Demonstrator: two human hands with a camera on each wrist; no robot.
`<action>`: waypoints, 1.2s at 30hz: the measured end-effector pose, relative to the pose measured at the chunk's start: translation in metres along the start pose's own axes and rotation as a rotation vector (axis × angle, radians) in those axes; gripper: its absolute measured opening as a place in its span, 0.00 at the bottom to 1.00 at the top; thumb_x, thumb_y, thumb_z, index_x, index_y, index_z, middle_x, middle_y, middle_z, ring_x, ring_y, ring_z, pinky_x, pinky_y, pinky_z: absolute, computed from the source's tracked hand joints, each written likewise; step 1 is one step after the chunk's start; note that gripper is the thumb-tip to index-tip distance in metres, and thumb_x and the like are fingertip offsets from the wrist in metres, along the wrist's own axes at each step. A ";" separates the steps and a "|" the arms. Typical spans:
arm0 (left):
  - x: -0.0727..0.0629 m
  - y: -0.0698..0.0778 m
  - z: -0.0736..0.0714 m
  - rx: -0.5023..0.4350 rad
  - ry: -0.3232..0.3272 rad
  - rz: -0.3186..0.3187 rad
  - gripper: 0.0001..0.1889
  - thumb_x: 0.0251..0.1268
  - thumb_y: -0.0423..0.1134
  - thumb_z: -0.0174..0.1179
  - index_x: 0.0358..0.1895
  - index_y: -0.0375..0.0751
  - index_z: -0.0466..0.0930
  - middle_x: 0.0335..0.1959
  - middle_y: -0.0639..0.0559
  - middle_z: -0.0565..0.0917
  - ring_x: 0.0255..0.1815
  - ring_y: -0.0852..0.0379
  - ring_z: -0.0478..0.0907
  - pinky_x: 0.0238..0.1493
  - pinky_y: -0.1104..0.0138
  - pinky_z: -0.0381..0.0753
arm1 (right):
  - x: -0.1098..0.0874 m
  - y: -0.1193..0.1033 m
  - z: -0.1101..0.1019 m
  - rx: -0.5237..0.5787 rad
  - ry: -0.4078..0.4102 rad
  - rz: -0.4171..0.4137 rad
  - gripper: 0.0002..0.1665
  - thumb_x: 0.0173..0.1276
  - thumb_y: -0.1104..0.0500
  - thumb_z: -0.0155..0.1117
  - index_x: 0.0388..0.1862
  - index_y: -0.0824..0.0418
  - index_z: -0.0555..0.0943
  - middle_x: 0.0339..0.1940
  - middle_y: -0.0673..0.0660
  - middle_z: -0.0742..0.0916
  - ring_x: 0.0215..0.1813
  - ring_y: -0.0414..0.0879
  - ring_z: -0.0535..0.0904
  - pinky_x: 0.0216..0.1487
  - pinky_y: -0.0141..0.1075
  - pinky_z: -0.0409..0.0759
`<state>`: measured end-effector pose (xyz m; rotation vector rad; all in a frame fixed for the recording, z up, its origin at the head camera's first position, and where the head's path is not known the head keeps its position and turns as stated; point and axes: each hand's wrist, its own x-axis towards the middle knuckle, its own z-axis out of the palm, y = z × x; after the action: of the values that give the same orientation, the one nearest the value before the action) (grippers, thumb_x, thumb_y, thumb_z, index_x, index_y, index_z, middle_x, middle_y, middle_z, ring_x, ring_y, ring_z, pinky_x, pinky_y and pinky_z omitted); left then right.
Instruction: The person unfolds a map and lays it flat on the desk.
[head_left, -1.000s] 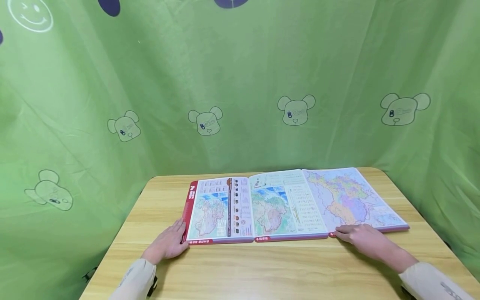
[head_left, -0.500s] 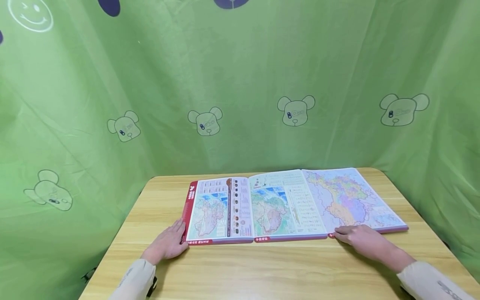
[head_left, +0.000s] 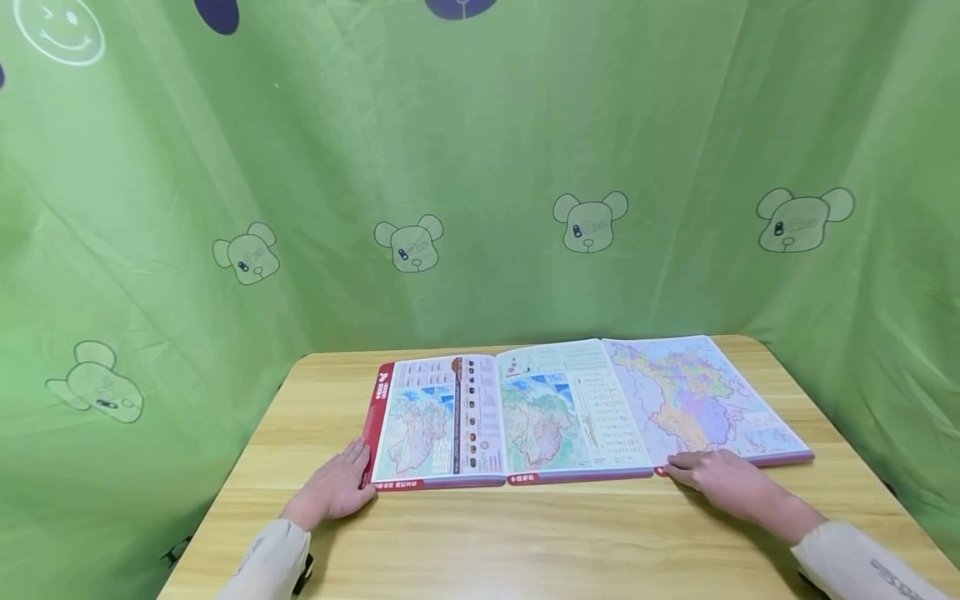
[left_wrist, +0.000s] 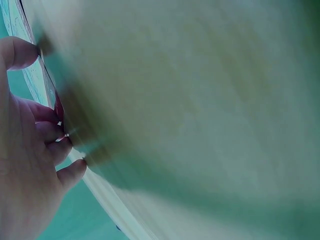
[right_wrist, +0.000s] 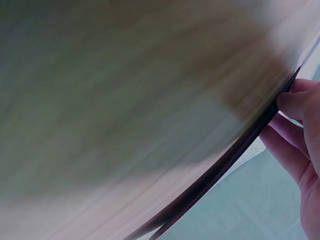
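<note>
In the head view several-page map books lie side by side on the wooden table: the left map book (head_left: 420, 417) with a red border, the middle map book (head_left: 536, 417), and the right map book (head_left: 678, 400). My left hand (head_left: 335, 487) rests flat by the red left edge, its fingers touching the near corner. At the near edge of the right book is my right hand (head_left: 723, 482), fingertips on its near left corner. The right wrist view shows the right thumb (right_wrist: 292, 104) against a dark edge. Fingertips (left_wrist: 75, 172) of the left hand meet the table in the left wrist view.
Bare wood of the table (head_left: 540, 542) stretches in front of the books. A green curtain (head_left: 487, 208) with bear-head prints surrounds the table at the back and sides. Rounded table corners show at the far left and far right.
</note>
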<state>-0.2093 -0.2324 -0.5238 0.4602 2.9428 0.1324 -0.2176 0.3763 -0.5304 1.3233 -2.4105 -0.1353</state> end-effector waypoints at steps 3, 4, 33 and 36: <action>0.000 0.000 0.000 -0.010 0.006 0.005 0.40 0.64 0.52 0.50 0.70 0.24 0.54 0.72 0.33 0.53 0.73 0.40 0.49 0.69 0.50 0.55 | 0.000 0.000 0.000 -0.002 -0.007 -0.001 0.20 0.47 0.70 0.60 0.42 0.62 0.86 0.41 0.60 0.86 0.38 0.54 0.84 0.33 0.45 0.84; 0.000 0.000 0.000 -0.008 0.006 0.005 0.40 0.64 0.52 0.50 0.70 0.24 0.54 0.73 0.33 0.52 0.73 0.40 0.49 0.69 0.50 0.55 | 0.000 0.000 0.000 -0.003 -0.008 -0.001 0.20 0.48 0.70 0.60 0.42 0.63 0.86 0.41 0.60 0.86 0.38 0.55 0.84 0.32 0.45 0.84; 0.002 -0.002 0.001 0.004 -0.011 -0.007 0.40 0.64 0.54 0.49 0.70 0.25 0.54 0.73 0.34 0.53 0.73 0.41 0.49 0.70 0.51 0.55 | 0.001 0.001 0.001 0.055 -0.007 0.045 0.20 0.47 0.72 0.59 0.40 0.62 0.86 0.41 0.61 0.86 0.35 0.54 0.84 0.32 0.45 0.84; 0.002 -0.002 0.000 0.007 -0.013 -0.006 0.40 0.65 0.53 0.49 0.70 0.25 0.54 0.73 0.34 0.53 0.73 0.41 0.50 0.69 0.50 0.56 | 0.001 0.001 0.001 0.058 0.000 0.040 0.20 0.47 0.73 0.60 0.40 0.62 0.86 0.41 0.60 0.86 0.34 0.54 0.84 0.31 0.45 0.83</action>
<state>-0.2115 -0.2335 -0.5238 0.4515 2.9326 0.1176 -0.2191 0.3761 -0.5311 1.2991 -2.4568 -0.0545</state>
